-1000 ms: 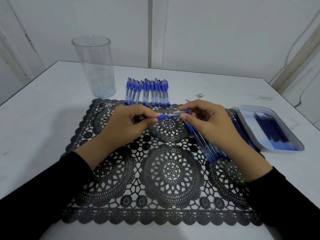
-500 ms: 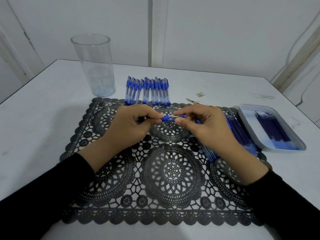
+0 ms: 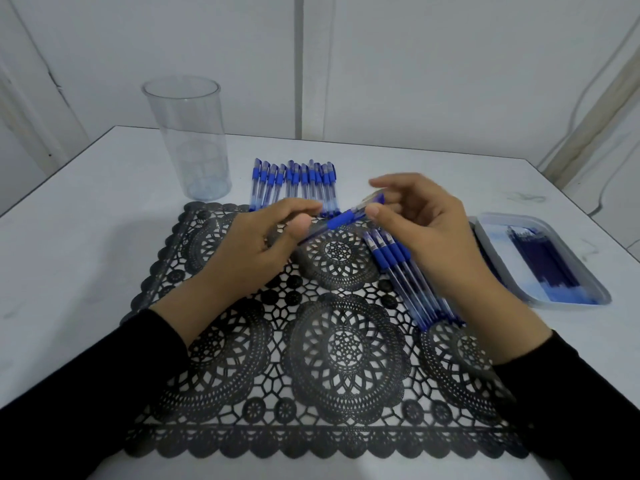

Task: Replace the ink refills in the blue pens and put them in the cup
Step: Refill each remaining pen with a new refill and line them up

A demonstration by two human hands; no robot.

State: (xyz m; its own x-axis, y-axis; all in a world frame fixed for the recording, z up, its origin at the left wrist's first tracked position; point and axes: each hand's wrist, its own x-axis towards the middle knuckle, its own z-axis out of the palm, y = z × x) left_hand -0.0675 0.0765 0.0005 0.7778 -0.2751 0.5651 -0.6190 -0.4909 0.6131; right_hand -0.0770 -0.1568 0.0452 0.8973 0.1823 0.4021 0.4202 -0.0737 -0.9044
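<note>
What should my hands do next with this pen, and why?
Probably twist the front end off with the right hand while the left hand steadies the barrel: the pen looks assembled between both hands, and the cup holds no pens.

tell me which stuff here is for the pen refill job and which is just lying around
For the job: held pen, back row of pens, nearer pen bunch, refills in tray, cup.
Just there: lace mat, table.
</note>
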